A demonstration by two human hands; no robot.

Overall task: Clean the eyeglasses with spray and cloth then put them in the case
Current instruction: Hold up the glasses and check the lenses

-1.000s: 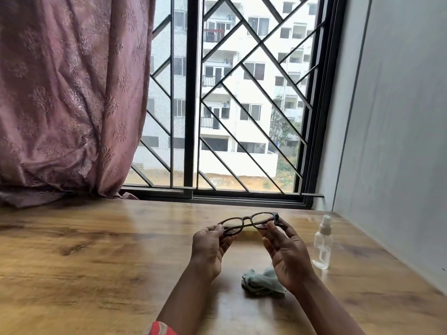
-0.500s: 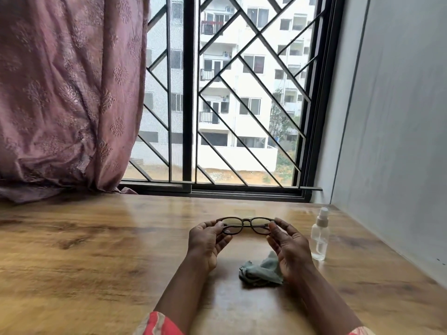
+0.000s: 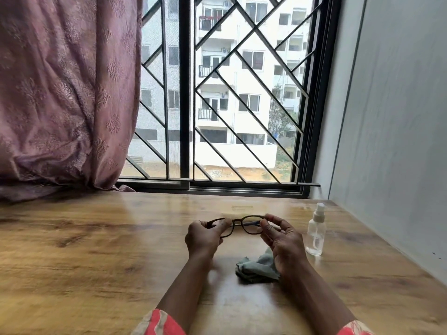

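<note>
Dark-framed eyeglasses (image 3: 244,225) are held just above the wooden table (image 3: 96,250), lenses facing me. My left hand (image 3: 205,236) grips their left end with thumb and fingers. My right hand (image 3: 281,240) pinches the right end, its other fingers spread. A crumpled grey-green cloth (image 3: 256,268) lies on the table below my right wrist, partly hidden by it. A small clear spray bottle (image 3: 315,232) with a white nozzle stands upright to the right of my right hand. No case is in view.
A barred window (image 3: 217,105) runs along the table's far edge. A pink curtain (image 3: 60,93) hangs at the left and rests on the tabletop. A grey wall (image 3: 399,141) borders the table's right side.
Both hands have lowered the eyeglasses toward the table and levelled them. The view has tilted down a little. The cloth and the bottle have stayed put.
</note>
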